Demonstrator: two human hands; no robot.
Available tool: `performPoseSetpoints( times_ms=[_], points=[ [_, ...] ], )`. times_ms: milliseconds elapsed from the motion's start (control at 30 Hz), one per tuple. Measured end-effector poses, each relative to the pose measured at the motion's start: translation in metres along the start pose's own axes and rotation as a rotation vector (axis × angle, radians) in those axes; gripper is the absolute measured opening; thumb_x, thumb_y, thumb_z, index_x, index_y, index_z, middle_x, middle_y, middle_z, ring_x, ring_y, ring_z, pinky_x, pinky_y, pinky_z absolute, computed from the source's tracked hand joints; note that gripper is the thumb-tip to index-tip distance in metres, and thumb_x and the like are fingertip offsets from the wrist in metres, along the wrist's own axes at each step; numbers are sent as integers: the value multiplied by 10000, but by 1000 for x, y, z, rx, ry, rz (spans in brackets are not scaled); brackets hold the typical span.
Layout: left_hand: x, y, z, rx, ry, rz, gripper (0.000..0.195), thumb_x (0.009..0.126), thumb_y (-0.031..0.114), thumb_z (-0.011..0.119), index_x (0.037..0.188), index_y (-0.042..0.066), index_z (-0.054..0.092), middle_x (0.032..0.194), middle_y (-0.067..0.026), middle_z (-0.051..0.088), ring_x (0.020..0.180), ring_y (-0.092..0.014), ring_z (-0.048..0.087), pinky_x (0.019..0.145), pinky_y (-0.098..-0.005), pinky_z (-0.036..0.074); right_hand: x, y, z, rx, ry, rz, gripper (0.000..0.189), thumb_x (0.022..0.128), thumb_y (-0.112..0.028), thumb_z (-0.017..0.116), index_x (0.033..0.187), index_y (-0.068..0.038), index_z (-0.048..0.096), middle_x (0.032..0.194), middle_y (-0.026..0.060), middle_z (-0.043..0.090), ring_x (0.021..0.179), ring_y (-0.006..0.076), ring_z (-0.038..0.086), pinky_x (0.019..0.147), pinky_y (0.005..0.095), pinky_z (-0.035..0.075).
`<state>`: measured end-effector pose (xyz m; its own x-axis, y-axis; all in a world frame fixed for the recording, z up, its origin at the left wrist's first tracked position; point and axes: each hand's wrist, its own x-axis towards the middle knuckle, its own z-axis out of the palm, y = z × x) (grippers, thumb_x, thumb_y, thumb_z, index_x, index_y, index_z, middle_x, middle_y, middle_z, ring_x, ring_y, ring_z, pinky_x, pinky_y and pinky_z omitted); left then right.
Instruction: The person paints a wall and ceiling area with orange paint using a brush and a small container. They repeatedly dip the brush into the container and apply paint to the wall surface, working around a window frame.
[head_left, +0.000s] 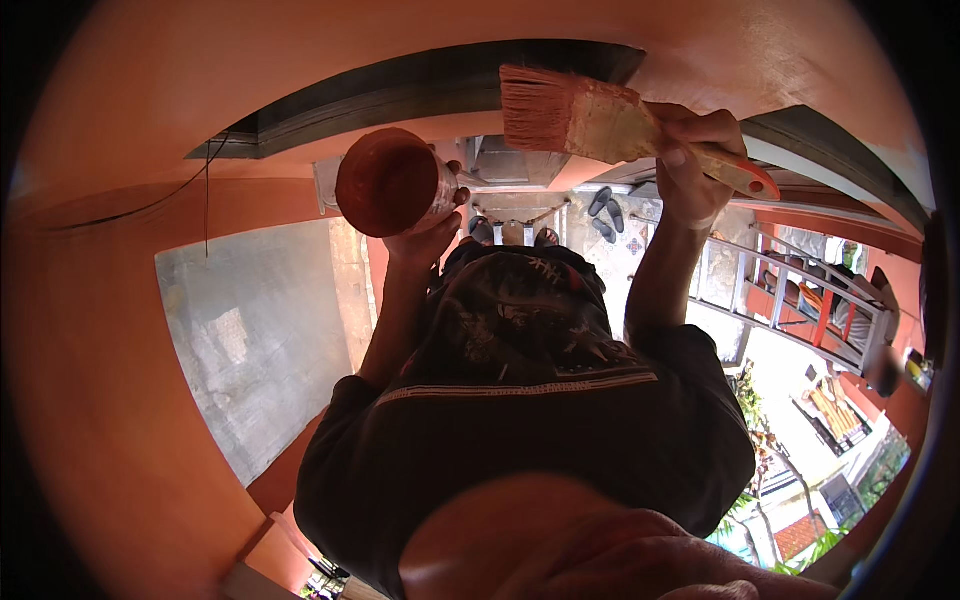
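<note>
My left hand (442, 225) holds a small round paint pot (442, 187) by its side, its mouth tipped towards the view. Reddish-orange paint coats the inside. My right hand (697, 165) is closed around the wooden handle of a wide flat paintbrush (607, 124). Orange paint covers the bristles, which point left, up and to the right of the pot. Behind the brush in the view runs a dark frame (390, 90) set in the orange wall (465, 30). Whether the bristles touch the frame or wall, I cannot tell.
Below are my sandalled feet, apparently on a ladder (517, 229), and dark slippers (607, 214) on the tiled floor. To the right, a person (847, 300) is by a metal ladder (780, 292). A dark cable (172, 187) hangs at left, above a grey panel (255, 337).
</note>
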<state>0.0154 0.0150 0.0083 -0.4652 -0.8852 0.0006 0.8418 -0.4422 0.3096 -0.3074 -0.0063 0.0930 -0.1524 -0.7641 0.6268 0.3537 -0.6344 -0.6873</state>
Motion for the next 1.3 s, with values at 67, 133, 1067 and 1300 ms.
performPoseSetpoints(
  times_ms=[67, 133, 1067, 1300],
  points=[
    [3, -7, 9, 547, 15, 244, 651, 861, 153, 685, 1441, 112, 393, 1274, -169, 556, 1053, -284, 588, 673, -310, 534, 3, -1, 11, 3, -34, -11, 194, 847, 26, 718, 967, 44, 566, 1043, 299, 703, 856, 224, 691, 765, 341, 561],
    [-2, -3, 10, 1038, 59, 336, 596, 898, 156, 658, 1428, 84, 394, 1252, -178, 577, 1073, -280, 618, 751, -349, 564, 1, 3, 15, -25, -127, 42, 208, 876, -3, 677, 1014, 43, 528, 1074, 325, 678, 925, 274, 681, 854, 370, 533],
    [-28, 12, -38, 34, 338, 292, 847, 939, 671, 287, 1453, 12, 428, 1443, -201, 490, 1328, -368, 490, 1126, -506, 392, 20, 16, 186, -648, -777, 500, 174, 798, -54, 799, 894, 19, 674, 769, 57, 681, 719, 95, 631, 696, 266, 517],
    [-27, 11, -38, 93, 315, 259, 877, 922, 687, 308, 1456, 0, 421, 1428, -200, 505, 1328, -353, 496, 1111, -487, 413, 17, 8, 181, -777, -664, 522, 153, 804, -54, 793, 878, 12, 676, 777, 51, 690, 716, 89, 641, 685, 261, 525]
  ],
)
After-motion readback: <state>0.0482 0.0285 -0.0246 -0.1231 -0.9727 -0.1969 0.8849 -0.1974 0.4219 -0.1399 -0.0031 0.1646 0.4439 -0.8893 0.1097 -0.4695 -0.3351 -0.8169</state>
